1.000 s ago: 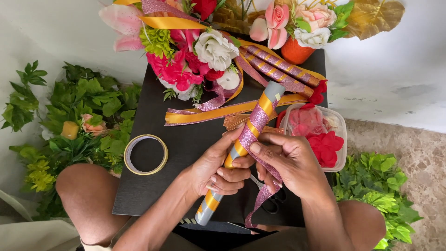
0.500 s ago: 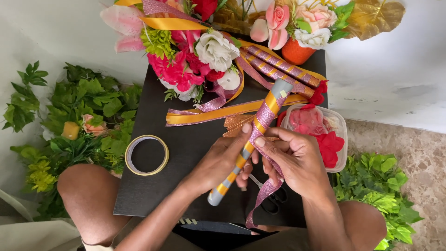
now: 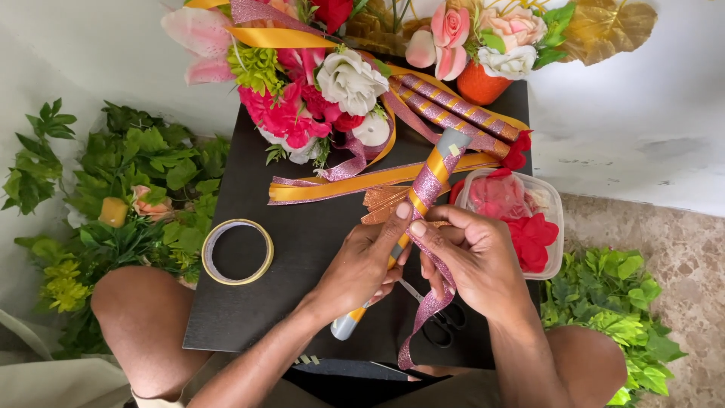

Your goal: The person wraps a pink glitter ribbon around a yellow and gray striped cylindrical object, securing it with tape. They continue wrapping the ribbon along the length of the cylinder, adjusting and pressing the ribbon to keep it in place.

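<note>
My left hand grips a grey stick wrapped in spiral bands of gold and glittery pink ribbon, held slanted over the black table. My right hand pinches the loose pink glitter ribbon against the stick near its middle. The ribbon's free tail hangs down past my right wrist. The stick's bare grey lower end pokes out below my left hand.
A roll of tape lies left of my hands. Scissors lie under my right hand. A clear tub of red fabric flowers stands at right. Wrapped sticks, ribbons and artificial flowers fill the table's back. Green foliage flanks both sides.
The stick has slid up and away from me through my left hand. My right hand has shifted a little along it with the pink ribbon, wrapping further.
</note>
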